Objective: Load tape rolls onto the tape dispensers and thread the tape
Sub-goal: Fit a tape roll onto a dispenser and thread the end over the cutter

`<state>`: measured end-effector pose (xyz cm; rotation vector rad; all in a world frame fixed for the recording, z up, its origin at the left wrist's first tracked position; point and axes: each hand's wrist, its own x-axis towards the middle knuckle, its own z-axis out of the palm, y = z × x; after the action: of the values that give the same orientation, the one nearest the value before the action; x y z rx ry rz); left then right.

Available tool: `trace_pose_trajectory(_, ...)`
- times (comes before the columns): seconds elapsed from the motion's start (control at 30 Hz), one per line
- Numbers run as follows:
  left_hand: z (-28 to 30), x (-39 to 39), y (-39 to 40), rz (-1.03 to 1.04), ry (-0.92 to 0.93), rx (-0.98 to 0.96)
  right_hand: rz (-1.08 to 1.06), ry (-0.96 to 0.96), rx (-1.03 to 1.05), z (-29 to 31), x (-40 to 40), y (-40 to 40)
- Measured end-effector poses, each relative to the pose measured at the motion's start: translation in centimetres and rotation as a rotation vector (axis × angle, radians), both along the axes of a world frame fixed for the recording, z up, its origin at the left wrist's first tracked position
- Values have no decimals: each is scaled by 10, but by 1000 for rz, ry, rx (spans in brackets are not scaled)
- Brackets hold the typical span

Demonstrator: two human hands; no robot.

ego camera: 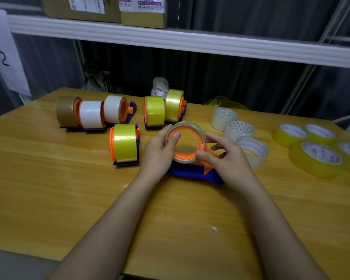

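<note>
On the wooden table, under a white shelf with cardboard boxes, the tape dispenser lies in the middle, its blue base running left to right. Both hands pinch its clear tape roll: left hand, right hand. The roll's hole faces upward toward the camera.

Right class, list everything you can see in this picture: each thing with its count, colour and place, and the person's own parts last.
Loaded dispensers: six, blue and orange; one brown, two white, three yellow rolls; far side of table.
Dispenser in hand: one, blue and orange, table centre.
Clear roll: one, on that dispenser's orange hub.
Loose clear rolls: three, right of centre.
Loose yellow rolls: four, far right.
Table: one, wooden.
Shelf: one, white, above.
Cardboard boxes: two, on shelf.
Left hand: grips the roll's left side.
Right hand: grips its right side.
</note>
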<state>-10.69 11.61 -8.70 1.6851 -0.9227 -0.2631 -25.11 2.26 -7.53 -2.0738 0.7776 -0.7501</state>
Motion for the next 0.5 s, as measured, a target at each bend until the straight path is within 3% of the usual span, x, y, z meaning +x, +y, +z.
trace_pose_trajectory(0.17, 1, 0, 2, -42, 1, 3, -1, -62, 121, -2, -1, -2)
trace_pose_trajectory(0.4, 4, -5, 6, -74, -25, -113, 63, -1, -69, -1, 0, 4)
trace_pose_trajectory(0.5, 4, -4, 8, -109, -4, -141, 110, -132, 85, -2, -1, 2)
